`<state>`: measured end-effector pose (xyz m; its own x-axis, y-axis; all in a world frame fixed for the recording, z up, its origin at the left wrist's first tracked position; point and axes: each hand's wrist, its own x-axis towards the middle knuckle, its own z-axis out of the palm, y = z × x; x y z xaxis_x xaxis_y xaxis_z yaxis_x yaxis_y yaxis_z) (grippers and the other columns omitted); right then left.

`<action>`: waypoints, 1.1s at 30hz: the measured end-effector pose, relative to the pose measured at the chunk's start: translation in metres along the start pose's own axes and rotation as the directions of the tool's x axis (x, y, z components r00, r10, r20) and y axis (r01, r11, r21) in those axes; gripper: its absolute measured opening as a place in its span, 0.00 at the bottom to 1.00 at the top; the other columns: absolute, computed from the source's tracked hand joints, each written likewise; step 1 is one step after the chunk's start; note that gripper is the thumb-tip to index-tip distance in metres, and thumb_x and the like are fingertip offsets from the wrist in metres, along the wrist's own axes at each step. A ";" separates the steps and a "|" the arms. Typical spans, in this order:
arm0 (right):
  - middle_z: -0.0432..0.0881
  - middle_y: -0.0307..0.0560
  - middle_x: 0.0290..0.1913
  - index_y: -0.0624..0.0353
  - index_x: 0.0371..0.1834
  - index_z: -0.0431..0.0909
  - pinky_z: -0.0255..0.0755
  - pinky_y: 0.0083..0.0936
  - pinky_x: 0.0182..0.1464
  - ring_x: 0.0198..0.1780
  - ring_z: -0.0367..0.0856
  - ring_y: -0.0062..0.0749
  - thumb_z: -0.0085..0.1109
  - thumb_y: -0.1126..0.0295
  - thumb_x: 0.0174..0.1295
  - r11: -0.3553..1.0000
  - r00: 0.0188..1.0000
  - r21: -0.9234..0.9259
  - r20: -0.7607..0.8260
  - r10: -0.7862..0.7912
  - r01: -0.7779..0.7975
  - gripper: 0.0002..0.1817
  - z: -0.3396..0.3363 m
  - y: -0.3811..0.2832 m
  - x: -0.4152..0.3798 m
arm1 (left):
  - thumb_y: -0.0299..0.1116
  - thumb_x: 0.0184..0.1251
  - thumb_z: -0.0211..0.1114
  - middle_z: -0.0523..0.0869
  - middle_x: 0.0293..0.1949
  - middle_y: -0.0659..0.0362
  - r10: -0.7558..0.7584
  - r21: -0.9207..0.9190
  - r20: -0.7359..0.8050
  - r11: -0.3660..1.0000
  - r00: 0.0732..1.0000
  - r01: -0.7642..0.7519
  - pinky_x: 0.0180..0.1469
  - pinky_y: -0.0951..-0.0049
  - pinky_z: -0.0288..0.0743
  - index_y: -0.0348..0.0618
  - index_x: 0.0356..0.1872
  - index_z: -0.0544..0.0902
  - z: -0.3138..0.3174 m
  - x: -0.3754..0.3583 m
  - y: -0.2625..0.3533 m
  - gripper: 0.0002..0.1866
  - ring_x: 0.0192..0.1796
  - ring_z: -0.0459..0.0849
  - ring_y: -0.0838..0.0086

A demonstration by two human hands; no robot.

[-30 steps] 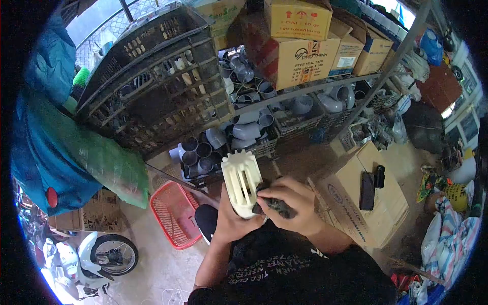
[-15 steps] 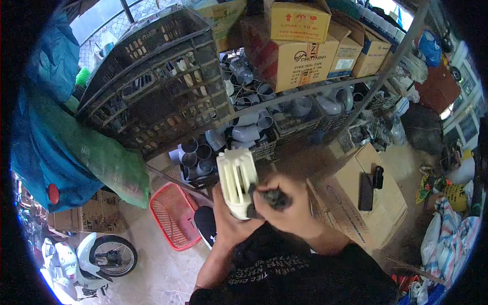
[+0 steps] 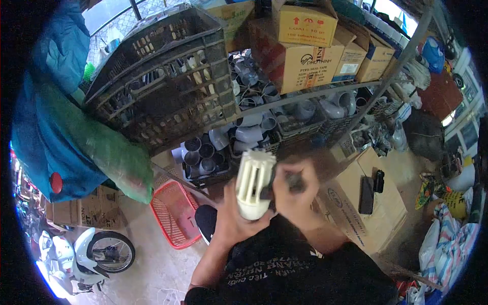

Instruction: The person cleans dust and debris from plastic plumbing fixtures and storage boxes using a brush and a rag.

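Note:
A cream-white slotted plastic strainer (image 3: 254, 190), rounded at its lower end, stands tilted in front of my chest. My left hand (image 3: 236, 218) is wrapped round its lower part, thumb beneath the rounded end. Close against the strainer's right side, my right hand (image 3: 297, 195) is closed, blurred by motion, on a dark crumpled wad (image 3: 295, 181); I cannot tell what the wad is. Another dark patch shows between the right fingers and the strainer's side.
Ahead, grey pipe elbows (image 3: 249, 134) fill crates below a large black crate (image 3: 162, 84). Cardboard boxes (image 3: 311, 63) sit on the shelf. A red basket (image 3: 175, 213) is on the floor to the left; at right a phone (image 3: 366, 195) lies on flattened cardboard (image 3: 345, 208).
The strainer and both hands have shifted right in the view, the strainer now tilting slightly right. The right hand has turned, its fingers curled in a ring around the dark wad.

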<state>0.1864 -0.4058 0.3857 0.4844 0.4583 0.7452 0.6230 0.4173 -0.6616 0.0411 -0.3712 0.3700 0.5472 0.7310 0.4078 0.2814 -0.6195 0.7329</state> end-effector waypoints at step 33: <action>0.81 0.52 0.36 0.66 0.37 0.79 0.73 0.25 0.39 0.36 0.81 0.33 0.70 0.76 0.49 0.975 0.937 0.151 0.334 0.104 -0.162 0.13 -0.017 0.005 -0.019 | 0.37 0.47 0.74 0.66 0.61 0.46 -0.047 -0.493 -0.059 0.870 0.997 0.012 0.65 0.64 0.62 0.31 0.69 0.49 0.009 -0.004 -0.013 0.52 0.63 0.69 0.64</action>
<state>0.1908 -0.4259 0.3702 0.3130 0.7348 0.6017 0.4364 0.4515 -0.7783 0.0429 -0.3687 0.3543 0.4855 0.7751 0.4045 -0.1372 -0.3894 0.9108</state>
